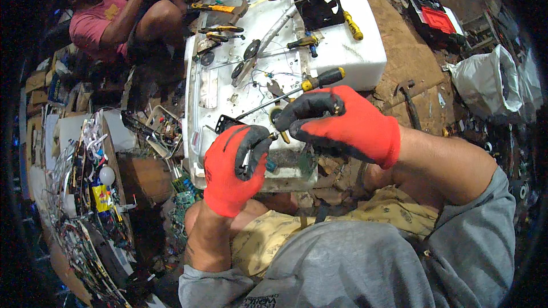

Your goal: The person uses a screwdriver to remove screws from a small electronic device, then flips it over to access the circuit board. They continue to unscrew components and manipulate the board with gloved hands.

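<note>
My left hand (235, 165), in a red glove with a dark palm, curls closed around a small shiny metal piece (246, 160). Its fingertips are close to those of my right hand (345, 122), gloved alike. The right thumb and fingers are drawn together; whatever is between them is too small or hidden to name. Just beyond both hands, a long screwdriver (324, 79) with a yellow and black handle lies across the white worktop (348, 60). Pliers (276, 90) lie behind the right fingertips, partly covered. A black bracket (226, 122) shows beyond the left hand.
Farther up the worktop are a hammer (222, 8), a black square frame (319, 10) and a yellow-handled screwdriver (353, 25). Another person (108, 25) sits at the far left. Scrap strips (85, 177) are heaped at left; a white sack (485, 80) and a hammer (409, 105) are at right.
</note>
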Action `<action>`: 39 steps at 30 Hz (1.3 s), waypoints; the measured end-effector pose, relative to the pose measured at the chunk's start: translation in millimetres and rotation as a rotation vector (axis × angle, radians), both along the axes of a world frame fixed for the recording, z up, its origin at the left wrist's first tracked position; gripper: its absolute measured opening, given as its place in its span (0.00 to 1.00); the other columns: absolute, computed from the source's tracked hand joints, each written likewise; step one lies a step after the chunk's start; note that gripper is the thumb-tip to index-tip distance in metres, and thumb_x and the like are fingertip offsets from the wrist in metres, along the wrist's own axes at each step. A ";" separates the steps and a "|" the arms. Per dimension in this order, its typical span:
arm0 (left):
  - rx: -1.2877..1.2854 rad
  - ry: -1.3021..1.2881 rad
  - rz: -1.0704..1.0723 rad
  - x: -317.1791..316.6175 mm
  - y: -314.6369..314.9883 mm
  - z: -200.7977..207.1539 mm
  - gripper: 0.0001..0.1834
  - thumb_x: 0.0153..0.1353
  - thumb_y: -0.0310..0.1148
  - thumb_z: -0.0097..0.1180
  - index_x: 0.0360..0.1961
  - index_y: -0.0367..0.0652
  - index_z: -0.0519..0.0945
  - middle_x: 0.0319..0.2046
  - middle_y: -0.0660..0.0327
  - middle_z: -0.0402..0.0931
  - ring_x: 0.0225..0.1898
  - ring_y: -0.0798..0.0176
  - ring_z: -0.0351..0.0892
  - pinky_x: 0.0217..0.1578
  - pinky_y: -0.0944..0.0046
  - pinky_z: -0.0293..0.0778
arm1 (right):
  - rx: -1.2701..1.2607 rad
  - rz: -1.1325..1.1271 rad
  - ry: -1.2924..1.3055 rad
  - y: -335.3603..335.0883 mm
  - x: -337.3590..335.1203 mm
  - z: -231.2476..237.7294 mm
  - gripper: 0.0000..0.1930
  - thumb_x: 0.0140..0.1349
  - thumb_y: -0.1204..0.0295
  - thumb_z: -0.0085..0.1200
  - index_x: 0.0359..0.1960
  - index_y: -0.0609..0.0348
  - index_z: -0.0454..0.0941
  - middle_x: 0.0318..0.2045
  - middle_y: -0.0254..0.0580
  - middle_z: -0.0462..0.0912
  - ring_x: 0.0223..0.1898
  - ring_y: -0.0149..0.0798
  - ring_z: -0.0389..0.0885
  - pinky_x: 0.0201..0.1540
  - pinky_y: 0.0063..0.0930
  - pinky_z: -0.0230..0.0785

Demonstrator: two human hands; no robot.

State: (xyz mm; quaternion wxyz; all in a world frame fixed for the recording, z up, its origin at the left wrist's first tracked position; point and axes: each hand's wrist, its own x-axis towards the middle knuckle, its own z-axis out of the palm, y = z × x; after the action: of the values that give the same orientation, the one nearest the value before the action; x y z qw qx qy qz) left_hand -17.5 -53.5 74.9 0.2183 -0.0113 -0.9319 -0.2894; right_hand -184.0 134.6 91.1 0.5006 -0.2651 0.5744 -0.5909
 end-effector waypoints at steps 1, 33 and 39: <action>0.003 -0.002 -0.010 -1.9 -0.7 -1.9 0.20 0.47 0.21 0.65 0.45 0.38 0.80 0.38 0.50 0.81 0.39 0.44 0.81 0.42 0.53 0.77 | -0.071 -0.021 0.189 -4.0 1.8 -7.3 0.14 0.60 0.68 0.58 0.45 0.58 0.84 0.28 0.31 0.84 0.27 0.24 0.76 0.32 0.23 0.72; -0.116 -0.021 -0.076 -4.4 5.9 2.8 0.21 0.44 0.25 0.66 0.44 0.40 0.81 0.39 0.51 0.81 0.38 0.45 0.81 0.41 0.53 0.78 | -0.013 0.043 0.265 -1.0 11.5 -30.9 0.13 0.59 0.66 0.61 0.43 0.57 0.84 0.25 0.37 0.84 0.25 0.27 0.79 0.30 0.27 0.72; 0.367 -0.153 -0.026 3.5 4.7 2.2 0.19 0.51 0.21 0.60 0.47 0.36 0.80 0.40 0.52 0.81 0.40 0.56 0.82 0.44 0.61 0.77 | -0.049 0.019 0.187 -1.7 9.4 -22.3 0.11 0.59 0.68 0.61 0.42 0.58 0.84 0.26 0.34 0.84 0.25 0.24 0.77 0.29 0.24 0.71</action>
State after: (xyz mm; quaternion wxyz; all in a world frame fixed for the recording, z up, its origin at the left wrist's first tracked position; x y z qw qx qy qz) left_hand -14.0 -48.9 77.1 0.1416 0.0385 -0.8772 -0.4572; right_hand -174.6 132.8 68.8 0.4438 -0.3369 0.6017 -0.5723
